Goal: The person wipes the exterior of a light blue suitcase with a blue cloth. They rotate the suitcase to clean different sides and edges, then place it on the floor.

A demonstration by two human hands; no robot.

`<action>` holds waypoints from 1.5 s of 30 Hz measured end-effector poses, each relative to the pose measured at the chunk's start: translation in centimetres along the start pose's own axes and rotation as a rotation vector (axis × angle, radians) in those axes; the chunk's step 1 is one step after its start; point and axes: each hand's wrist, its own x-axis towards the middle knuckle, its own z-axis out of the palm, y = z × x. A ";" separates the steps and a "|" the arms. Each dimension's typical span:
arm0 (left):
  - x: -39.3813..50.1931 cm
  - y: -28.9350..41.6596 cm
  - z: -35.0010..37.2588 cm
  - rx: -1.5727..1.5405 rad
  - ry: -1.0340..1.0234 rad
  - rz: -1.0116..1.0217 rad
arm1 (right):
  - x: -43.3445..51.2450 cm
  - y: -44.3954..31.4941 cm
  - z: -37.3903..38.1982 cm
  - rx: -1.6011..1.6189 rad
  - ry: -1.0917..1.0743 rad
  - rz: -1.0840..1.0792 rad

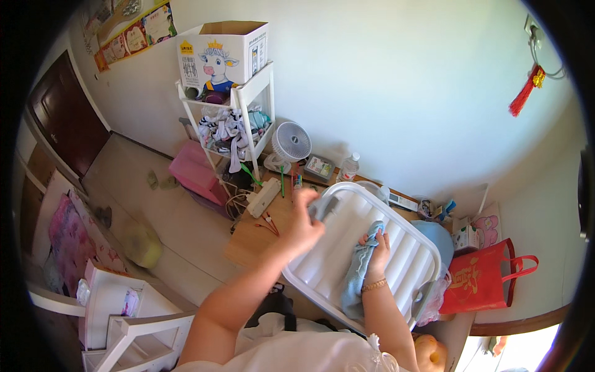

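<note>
A white ribbed plastic box lid [399, 274] with grey latches lies tilted across the wooden desk in front of me. My right hand [379, 253] grips a light blue cloth [355, 279] over the ribs of the lid. Over the lid's upper left edge is my left hand [304, 228], fingers curled beside the grey latch [325, 208]; it is a little blurred, and whether it touches the latch cannot be told.
Left on the desk [246, 237] lie a power strip [264, 197] and short cables. A fan [291, 141], a plastic bottle [348, 167] and a white shelf rack [253, 88] stand behind. At right is a red bag [479, 279].
</note>
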 end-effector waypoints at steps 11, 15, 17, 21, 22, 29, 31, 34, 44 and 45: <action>4.9 -9.9 -8.1 -0.801 -0.180 -0.829 | -1.7 -1.5 2.3 -0.121 0.029 -0.018; 5.5 -11.6 -7.8 -0.855 -0.283 -0.969 | -2.0 -1.5 2.6 -0.126 0.144 -0.040; 6.0 -11.8 -7.4 -0.759 -0.399 -0.907 | -2.1 -1.4 2.8 -0.115 0.116 -0.060; 6.5 -12.6 -6.3 -0.783 -0.550 -0.804 | -2.3 -1.4 3.5 -0.125 0.167 -0.050; 6.6 -12.9 -6.1 -0.799 -0.556 -0.808 | -2.3 -1.5 3.5 -0.153 0.164 -0.033; 6.0 -14.3 -5.5 -1.010 -0.607 -0.994 | -2.0 -1.6 3.0 -0.188 0.187 0.000; 5.6 -14.4 -5.6 -1.080 -0.592 -1.038 | -2.2 -1.6 3.4 -0.245 0.198 -0.007; 4.9 -14.6 -5.7 -1.120 -0.545 -1.088 | -2.3 -1.5 6.2 -0.388 0.111 -0.019; -6.0 -8.4 -10.7 -0.743 -0.303 -1.037 | 2.3 3.0 21.9 -2.073 -1.047 0.099; -6.5 -7.8 -10.4 -0.572 -0.294 -1.036 | 2.8 3.9 22.9 -2.139 -1.106 0.082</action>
